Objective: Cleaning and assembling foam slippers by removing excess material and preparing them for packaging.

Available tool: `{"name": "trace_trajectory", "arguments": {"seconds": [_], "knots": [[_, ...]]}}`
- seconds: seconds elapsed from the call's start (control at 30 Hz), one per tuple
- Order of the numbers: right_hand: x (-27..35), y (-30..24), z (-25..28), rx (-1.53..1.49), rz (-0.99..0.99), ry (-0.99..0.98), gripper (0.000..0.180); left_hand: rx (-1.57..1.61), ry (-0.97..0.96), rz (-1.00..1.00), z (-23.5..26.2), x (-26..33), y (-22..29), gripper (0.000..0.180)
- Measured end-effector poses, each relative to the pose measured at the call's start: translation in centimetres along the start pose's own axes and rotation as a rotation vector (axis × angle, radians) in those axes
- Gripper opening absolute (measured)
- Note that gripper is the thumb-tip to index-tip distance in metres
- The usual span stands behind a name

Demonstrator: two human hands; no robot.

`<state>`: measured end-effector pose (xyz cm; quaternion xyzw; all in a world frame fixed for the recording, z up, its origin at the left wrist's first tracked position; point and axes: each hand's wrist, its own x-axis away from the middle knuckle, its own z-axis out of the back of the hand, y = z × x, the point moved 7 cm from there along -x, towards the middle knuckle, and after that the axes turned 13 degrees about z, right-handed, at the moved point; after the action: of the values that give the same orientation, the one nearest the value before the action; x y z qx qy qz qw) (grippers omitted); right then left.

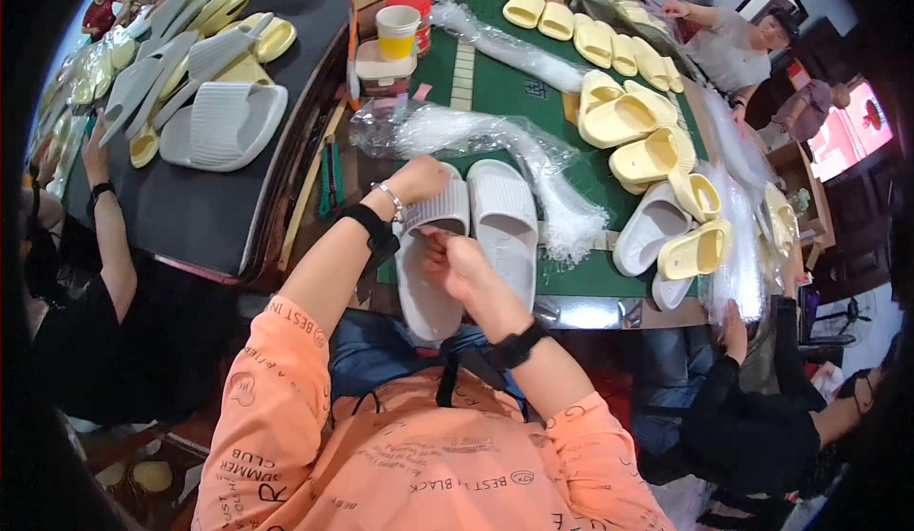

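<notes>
Slippers, two white ones (471,236), lie side by side at the green table's (495,83) near edge. Left hand (419,180) grasps one's top, partly hiding it; right hand (455,262) pinches something indistinct between them. Plastic bags (533,155) crowd beyond.

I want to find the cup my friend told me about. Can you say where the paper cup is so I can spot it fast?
Look at the green table mat, then go to its far left corner. The paper cup stands there on a small stack of boxes, just in front of a red tub. It is the only cup, white on top with a yellow band.
</notes>
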<state>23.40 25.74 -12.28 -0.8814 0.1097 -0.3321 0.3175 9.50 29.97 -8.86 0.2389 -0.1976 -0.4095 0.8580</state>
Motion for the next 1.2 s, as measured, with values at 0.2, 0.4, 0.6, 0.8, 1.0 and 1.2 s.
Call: {"name": "trace_trajectory", "arguments": {"seconds": [0.2,0.4,0.6,0.8,1.0,1.2], "knots": [[-4.5,-1.1,-0.6,-0.241,0.309,0.040,0.015,-0.461,-0.098,-0.342,-3.0,-1.0,1.9,0.023],[-6.6,1.9,0.0,-0.287,0.327,0.025,0.019,0.112,-0.114,-0.262,-1.1,-0.2,-0.1,0.026],[3.1,-0.4,0.2,0.105,0.445,0.102,0.015,0.579,-0.289,0.186,-0.9,0.3,-1.3,0.019],[12.6,-6.3,0.7,-0.070,0.526,-0.325,0.027,0.923,-0.092,0.290,1.1,-1.4,-3.6,0.010],[15.8,-11.7,2.6,0.032,0.876,-0.207,0.032,0.931,-0.161,0.138,2.1,-2.6,2.3,0.014],[10.8,-9.7,7.2,0.723,0.769,0.191,0.021,0.412,-0.024,0.006,0.5,-1.1,6.2,0.017]]}}
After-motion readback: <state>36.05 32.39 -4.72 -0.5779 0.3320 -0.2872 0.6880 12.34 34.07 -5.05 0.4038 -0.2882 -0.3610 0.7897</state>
